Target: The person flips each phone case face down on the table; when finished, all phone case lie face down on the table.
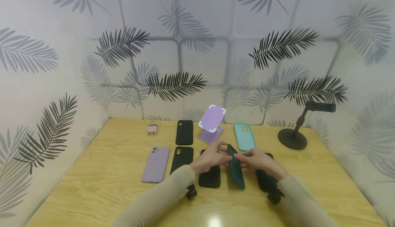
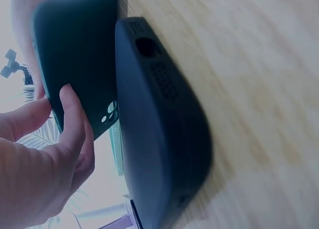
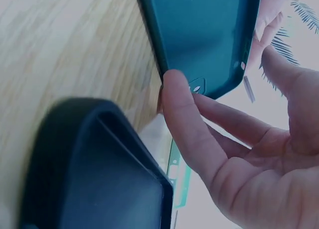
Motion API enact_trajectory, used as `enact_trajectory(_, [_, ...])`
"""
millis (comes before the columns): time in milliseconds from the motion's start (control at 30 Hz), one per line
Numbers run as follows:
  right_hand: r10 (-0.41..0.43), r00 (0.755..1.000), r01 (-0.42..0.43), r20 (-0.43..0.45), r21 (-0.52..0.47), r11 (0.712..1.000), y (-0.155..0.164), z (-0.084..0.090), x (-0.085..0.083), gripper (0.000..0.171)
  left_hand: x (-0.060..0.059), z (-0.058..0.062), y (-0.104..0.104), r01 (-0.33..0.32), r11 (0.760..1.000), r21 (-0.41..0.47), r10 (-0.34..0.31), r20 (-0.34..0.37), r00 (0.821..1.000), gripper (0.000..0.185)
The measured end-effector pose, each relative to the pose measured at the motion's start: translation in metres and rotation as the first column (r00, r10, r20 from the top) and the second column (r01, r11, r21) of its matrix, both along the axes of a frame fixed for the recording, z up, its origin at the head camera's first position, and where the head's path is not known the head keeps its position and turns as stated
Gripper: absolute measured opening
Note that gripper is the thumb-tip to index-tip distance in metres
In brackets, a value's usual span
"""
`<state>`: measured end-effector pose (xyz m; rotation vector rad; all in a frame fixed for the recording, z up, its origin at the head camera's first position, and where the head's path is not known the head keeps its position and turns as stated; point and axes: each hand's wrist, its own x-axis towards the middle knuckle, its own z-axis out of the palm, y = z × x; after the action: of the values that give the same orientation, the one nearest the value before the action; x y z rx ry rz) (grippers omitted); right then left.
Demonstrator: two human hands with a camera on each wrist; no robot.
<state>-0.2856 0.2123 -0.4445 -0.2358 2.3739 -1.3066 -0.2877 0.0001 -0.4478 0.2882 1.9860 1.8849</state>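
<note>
A dark green phone case [image 1: 236,170] stands tilted on its long edge on the wooden table [image 1: 102,182], held from both sides. My left hand [image 1: 223,154] pinches its upper end from the left, and the thumb [image 2: 73,120] lies on its back [image 2: 75,50] near the camera cutout. My right hand [image 1: 242,159] grips the same end from the right, with the thumb [image 3: 183,120] on the case's edge [image 3: 204,35] and the other fingers behind it. A black case [image 1: 210,178] lies under my left hand, and another black case [image 1: 264,181] lies under my right wrist.
Farther back lie a lilac case [image 1: 155,164], two black cases [image 1: 184,132] [image 1: 182,158], a teal case [image 1: 244,136] and a small pink charger [image 1: 152,129]. A purple phone stand [image 1: 212,119] and a black stand [image 1: 292,137] are near the back wall.
</note>
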Motion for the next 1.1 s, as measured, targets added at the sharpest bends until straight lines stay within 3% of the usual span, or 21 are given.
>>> enact_trajectory(200, [0.018, 1.0, -0.017, 0.02, -0.016, 1.0, 0.0, 0.001, 0.001, 0.067, 0.002, 0.0, 0.005, 0.014, 1.0, 0.007, -0.014, -0.013, 1.0, 0.056])
enact_trajectory(467, [0.104, 0.993, -0.097, 0.052, -0.129, 0.987, 0.004, 0.001, 0.003, 0.061, 0.004, -0.002, 0.009, 0.062, 0.998, -0.006, -0.062, -0.006, 0.998, 0.049])
enact_trajectory(667, [0.134, 0.988, -0.118, 0.079, -0.179, 0.977, 0.008, -0.001, 0.001, 0.063, 0.004, -0.005, 0.009, 0.114, 0.99, -0.079, -0.114, -0.001, 0.993, 0.054])
enact_trajectory(900, [0.071, 0.992, -0.046, 0.107, -0.222, 0.974, 0.017, -0.004, 0.0, 0.074, 0.007, -0.004, 0.007, 0.187, 0.971, -0.151, -0.189, 0.001, 0.982, 0.059])
enact_trajectory(1100, [0.006, 0.997, 0.013, 0.08, -0.235, 0.972, 0.019, -0.005, 0.001, 0.078, 0.008, -0.001, 0.003, 0.191, 0.945, -0.265, -0.205, -0.026, 0.978, 0.05])
